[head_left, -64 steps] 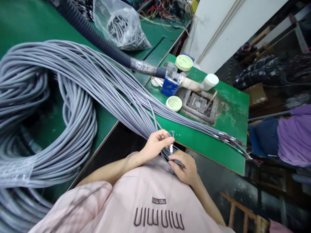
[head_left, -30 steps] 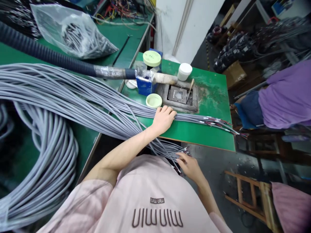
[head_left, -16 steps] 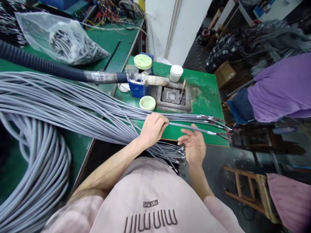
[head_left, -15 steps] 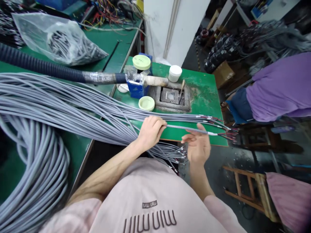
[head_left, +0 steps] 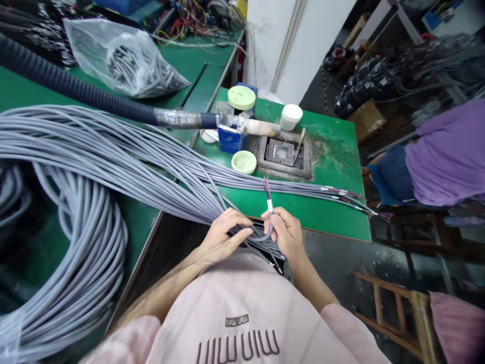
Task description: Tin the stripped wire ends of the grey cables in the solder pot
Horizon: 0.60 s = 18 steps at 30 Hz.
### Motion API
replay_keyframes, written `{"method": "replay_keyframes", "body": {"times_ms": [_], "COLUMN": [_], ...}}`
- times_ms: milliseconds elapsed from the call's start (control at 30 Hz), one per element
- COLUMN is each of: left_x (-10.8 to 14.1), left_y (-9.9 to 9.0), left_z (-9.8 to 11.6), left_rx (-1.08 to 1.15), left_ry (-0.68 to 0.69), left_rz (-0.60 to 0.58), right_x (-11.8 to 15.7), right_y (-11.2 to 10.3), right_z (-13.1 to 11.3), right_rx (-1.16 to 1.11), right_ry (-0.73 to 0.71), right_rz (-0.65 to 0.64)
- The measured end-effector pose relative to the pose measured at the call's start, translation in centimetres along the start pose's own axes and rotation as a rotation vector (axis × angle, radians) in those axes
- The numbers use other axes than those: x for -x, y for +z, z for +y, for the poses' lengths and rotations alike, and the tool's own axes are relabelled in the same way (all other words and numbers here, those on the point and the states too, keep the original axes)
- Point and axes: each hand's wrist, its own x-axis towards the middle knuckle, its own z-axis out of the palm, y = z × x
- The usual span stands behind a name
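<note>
In the head view, the right hand (head_left: 287,233) is pinching a grey cable (head_left: 269,215) upright, its coloured wire ends pointing up. The left hand (head_left: 223,236) is closing on the cable bundle (head_left: 151,172) just beside it, at the green surface's (head_left: 322,212) near edge.

Both hands close together before the chest.
Left hand (head_left: 223,235) curls, fingers bent; right hand (head_left: 286,232) pinches, forearms angled inward.
</note>
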Motion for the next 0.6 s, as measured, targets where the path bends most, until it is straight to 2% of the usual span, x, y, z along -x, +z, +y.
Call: {"method": "replay_keyframes", "body": {"times_ms": [100, 200, 400, 600], "left_x": [-0.5, -1.0, -2.1, -3.1], "left_y": [-0.1, 0.0, 0.1, 0.3], "left_z": [0.3, 0.3, 0.7, 1.0], "left_rx": [0.159, 0.310, 0.510, 0.629], "left_ry": [-0.192, -0.307, -0.356, -0.419], "left_rz": [0.152, 0.259, 0.353, 0.367], "right_x": [0.3, 0.5, 0.5, 0.7], "right_y": [0.5, 0.9, 1.4, 1.7], "right_z": [0.0, 0.0, 0.0, -0.2], "right_rx": [0.077, 0.099, 0.101, 0.115], "right_ry": [-0.011, 0.000, 0.010, 0.005], "right_rz": [-0.048, -0.066, -0.089, -0.104]}}
